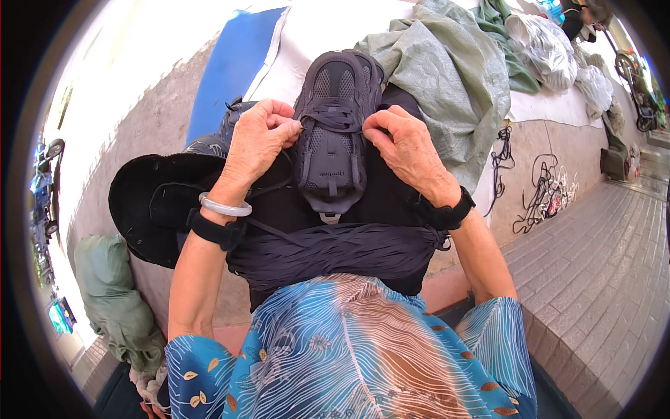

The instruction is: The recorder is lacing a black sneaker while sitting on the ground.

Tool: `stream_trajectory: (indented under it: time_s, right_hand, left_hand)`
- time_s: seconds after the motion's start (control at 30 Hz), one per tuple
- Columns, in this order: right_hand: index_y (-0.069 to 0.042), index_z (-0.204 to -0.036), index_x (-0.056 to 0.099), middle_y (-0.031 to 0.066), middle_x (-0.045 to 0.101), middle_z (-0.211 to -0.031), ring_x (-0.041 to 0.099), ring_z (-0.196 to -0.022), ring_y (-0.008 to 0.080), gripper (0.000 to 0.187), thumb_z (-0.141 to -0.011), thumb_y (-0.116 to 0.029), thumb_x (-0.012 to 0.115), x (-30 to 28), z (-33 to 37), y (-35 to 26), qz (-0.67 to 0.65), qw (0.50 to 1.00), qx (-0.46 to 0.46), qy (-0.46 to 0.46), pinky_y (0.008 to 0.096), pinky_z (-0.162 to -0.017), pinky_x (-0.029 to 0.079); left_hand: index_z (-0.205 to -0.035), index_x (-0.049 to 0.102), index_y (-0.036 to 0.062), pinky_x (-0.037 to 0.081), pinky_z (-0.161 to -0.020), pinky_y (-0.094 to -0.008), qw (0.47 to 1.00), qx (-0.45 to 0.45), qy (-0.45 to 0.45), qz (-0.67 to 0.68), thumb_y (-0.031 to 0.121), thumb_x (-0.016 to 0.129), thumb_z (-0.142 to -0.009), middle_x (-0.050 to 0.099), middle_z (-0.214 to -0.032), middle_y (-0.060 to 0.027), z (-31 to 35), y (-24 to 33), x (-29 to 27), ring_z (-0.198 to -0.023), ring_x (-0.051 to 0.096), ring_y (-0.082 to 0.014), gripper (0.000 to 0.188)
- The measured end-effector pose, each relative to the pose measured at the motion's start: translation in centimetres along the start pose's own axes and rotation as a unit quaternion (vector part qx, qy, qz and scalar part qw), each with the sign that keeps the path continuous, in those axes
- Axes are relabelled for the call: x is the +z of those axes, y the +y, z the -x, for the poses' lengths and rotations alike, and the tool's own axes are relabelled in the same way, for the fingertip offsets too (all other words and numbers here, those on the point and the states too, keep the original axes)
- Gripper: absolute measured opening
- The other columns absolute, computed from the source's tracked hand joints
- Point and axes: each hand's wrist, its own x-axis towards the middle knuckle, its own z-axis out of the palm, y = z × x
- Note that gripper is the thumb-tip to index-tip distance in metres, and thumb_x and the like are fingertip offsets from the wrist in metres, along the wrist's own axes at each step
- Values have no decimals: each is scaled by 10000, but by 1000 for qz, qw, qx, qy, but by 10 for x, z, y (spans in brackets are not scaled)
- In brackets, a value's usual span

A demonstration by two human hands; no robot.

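A dark grey mesh sneaker [331, 167] rests on my lap, its tongue end toward the far side of the lap being hard to make out. Across its middle runs a dark shoelace [336, 117] in crossed rows. My left hand [264, 137] is closed in a pinch at the shoe's left edge, on the lace. At the right edge my right hand [400, 142] pinches the lace too, thumb and forefinger together; the fingertips partly hide it. A thick bundle of dark laces [333, 253] lies across my lap, close to my body.
Left of my lap is a black hat-like item [143, 209], with more dark shoes [213, 143] behind it. A grey-green woven sack [447, 70] lies at the far right. Loose black cords [537, 199] lie on the ground to the right. A green bundle [115, 300] stands at the left.
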Motion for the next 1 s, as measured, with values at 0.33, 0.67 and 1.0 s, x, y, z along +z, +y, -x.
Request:
stream_trajectory:
  time_s: [0.33, 0.67, 1.0]
  right_hand:
    - [-19, -822, 641, 149, 583, -784, 590, -756, 334, 93, -823, -112, 625, 12, 0, 6, 2, 999, -5, 31, 409, -695, 470]
    - [-28, -854, 616, 145, 578, -804, 595, -755, 345, 92, -821, -113, 628, 17, -1, -3, 109, 994, -28, -16, 420, -704, 481]
    - [6, -1005, 545, 162, 532, -958, 610, -797, 331, 308, -797, -165, 695, 8, 22, -18, 92, 994, 23, 54, 372, -662, 522]
  left_hand:
    - [-937, 603, 12, 471, -628, -223, 973, 127, 62, -182, 92, 648, -857, 620, -710, -11, 4, 4, 11, -661, 573, -70, 122]
    - [-921, 648, -12, 474, -612, -258, 948, 172, 86, -254, 142, 647, -858, 634, -701, -61, 5, -6, 11, -616, 576, -127, 166]
    - [-1104, 598, -24, 440, -850, -380, 838, 289, 95, -453, 201, 697, -797, 561, -1034, -136, 37, 5, 20, -950, 541, -309, 394]
